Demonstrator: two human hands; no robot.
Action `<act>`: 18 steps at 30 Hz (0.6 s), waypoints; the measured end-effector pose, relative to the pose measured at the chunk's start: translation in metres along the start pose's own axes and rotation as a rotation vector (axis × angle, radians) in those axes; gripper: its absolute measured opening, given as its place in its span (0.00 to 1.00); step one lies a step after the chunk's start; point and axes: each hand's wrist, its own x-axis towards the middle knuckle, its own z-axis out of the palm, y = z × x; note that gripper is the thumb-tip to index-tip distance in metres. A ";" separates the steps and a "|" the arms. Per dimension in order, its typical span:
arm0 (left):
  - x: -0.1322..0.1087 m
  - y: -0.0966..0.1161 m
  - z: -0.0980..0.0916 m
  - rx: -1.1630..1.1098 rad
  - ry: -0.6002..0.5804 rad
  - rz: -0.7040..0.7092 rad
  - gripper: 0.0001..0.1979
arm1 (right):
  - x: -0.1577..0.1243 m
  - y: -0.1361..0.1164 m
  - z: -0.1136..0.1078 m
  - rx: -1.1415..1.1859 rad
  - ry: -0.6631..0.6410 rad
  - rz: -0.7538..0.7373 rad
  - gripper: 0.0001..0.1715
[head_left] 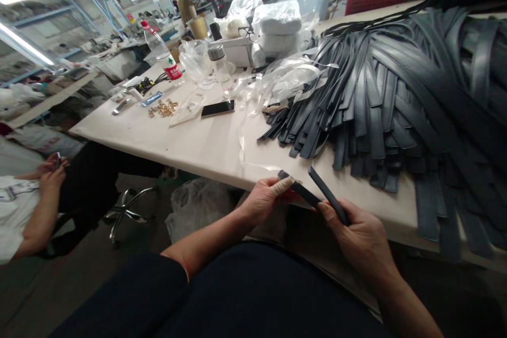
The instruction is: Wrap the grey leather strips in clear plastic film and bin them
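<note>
Two dark strap lengths slant between our hands at five o'clock, by the near edge of the cream table; we cannot tell whether they are separate straps or one folded over. Our left hand, near six o'clock, pinches one tip between a pale-covered thumb and the fingers, perhaps to steady it. Our right hand, between four and five, is closed around both lengths, seemingly so the other tip can stand free and apart. From one to four o'clock, a thick heap of black straps fans across the table, many ends pointing our way, likely for easy picking. Towards ten o'clock, gold-coloured metal fittings lie loose near a smartphone, apparently set well apart from the heap to avoid mixing.
</note>
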 end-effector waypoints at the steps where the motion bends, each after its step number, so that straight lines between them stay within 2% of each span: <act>1: -0.002 -0.002 0.003 0.000 -0.018 -0.017 0.26 | 0.003 0.000 0.002 0.020 -0.021 -0.005 0.24; 4: -0.005 -0.004 0.005 -0.001 -0.034 0.006 0.26 | 0.005 0.007 -0.002 0.142 -0.212 0.052 0.29; 6: -0.006 0.000 0.001 -0.011 0.007 0.067 0.26 | 0.000 0.023 -0.012 0.204 -0.390 0.123 0.32; 8: -0.005 0.002 -0.006 -0.011 0.041 0.088 0.26 | -0.008 0.043 -0.020 0.185 -0.493 0.165 0.32; 10: -0.006 0.000 -0.011 -0.009 0.040 0.062 0.27 | -0.015 0.059 -0.022 0.126 -0.512 0.184 0.32; 12: -0.009 -0.006 -0.010 0.005 -0.001 0.025 0.27 | -0.018 0.062 -0.015 0.095 -0.472 0.166 0.33; 15: -0.017 -0.015 0.002 0.034 -0.111 -0.034 0.26 | -0.015 0.049 -0.004 0.113 -0.361 0.128 0.33; 16: -0.020 -0.017 0.006 0.047 -0.139 -0.053 0.26 | -0.013 0.044 -0.003 0.128 -0.355 0.125 0.33; 18: -0.023 -0.017 0.008 0.083 -0.148 -0.052 0.26 | -0.012 0.041 -0.007 0.164 -0.422 0.144 0.33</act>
